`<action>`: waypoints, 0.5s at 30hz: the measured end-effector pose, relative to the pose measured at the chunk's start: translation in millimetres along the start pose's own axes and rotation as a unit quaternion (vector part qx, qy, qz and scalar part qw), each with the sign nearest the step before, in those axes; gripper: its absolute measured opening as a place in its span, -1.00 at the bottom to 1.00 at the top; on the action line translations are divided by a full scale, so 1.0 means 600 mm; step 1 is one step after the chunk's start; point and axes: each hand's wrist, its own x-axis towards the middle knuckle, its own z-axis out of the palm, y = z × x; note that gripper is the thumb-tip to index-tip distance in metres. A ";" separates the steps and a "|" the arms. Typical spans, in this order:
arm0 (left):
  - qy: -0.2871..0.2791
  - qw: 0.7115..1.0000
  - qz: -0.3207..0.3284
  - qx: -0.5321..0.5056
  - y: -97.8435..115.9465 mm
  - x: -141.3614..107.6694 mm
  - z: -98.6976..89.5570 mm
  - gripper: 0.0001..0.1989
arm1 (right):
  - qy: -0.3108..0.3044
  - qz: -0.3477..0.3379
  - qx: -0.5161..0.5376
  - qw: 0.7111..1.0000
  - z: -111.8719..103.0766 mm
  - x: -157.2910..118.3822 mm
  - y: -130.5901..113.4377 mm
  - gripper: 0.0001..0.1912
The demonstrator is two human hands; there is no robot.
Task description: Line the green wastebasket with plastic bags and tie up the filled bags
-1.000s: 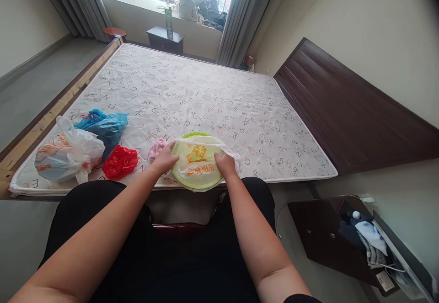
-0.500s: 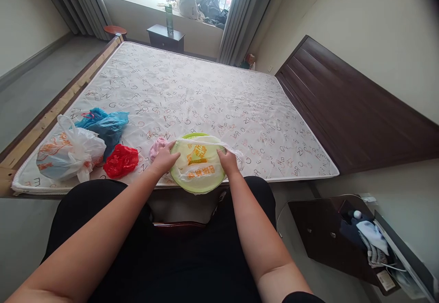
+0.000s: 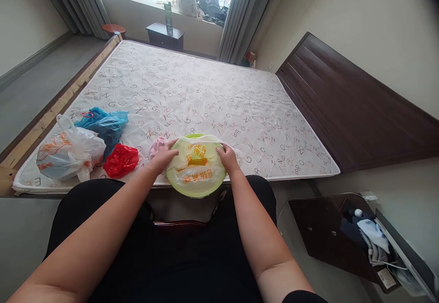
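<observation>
Your left hand (image 3: 165, 155) and right hand (image 3: 227, 157) are set apart, each clamped on an opposite side of a printed plastic bag (image 3: 197, 162), thumbs on the facing surface. The fingers behind it are mostly hidden. The bag covers a green round item (image 3: 206, 187), which lies directly between your hands at the near edge of the mattress (image 3: 219, 97). Its outline is nearly circular, so it presents no clear long axis; the line joining your hands crosses it left to right, above its middle. Neither hand is nearer: both are in contact. The near rim projects past the mattress edge toward your lap; whether the underside rests on the mattress cannot be told. Loose white plastic extends right, beyond your right hand. Just left of your left hand is a pink item (image 3: 157, 146); farther left are a red bag (image 3: 120, 160), a blue bag (image 3: 109, 124) and a white bag (image 3: 70, 154).
</observation>
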 end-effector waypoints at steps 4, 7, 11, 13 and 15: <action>-0.001 1.000 0.003 -0.013 0.003 0.004 -0.002 -0.28 | -0.015 0.021 0.017 1.000 0.005 0.003 0.005 -0.50; 0.007 0.999 -0.010 -0.048 -0.001 0.006 0.005 -0.23 | -0.018 0.036 0.028 0.999 0.007 0.004 0.008 -0.46; 0.015 0.997 -0.019 -0.074 -0.003 0.006 0.009 -0.15 | -0.049 0.032 0.059 0.997 0.009 0.003 0.011 -0.37; 0.016 0.995 -0.029 -0.091 -0.003 0.008 0.009 -0.11 | -0.060 0.029 0.064 0.996 0.010 0.003 0.013 -0.32; 0.004 0.991 -0.045 -0.124 -0.003 0.010 0.008 -0.06 | -0.055 0.031 0.062 0.996 0.010 0.005 0.014 -0.28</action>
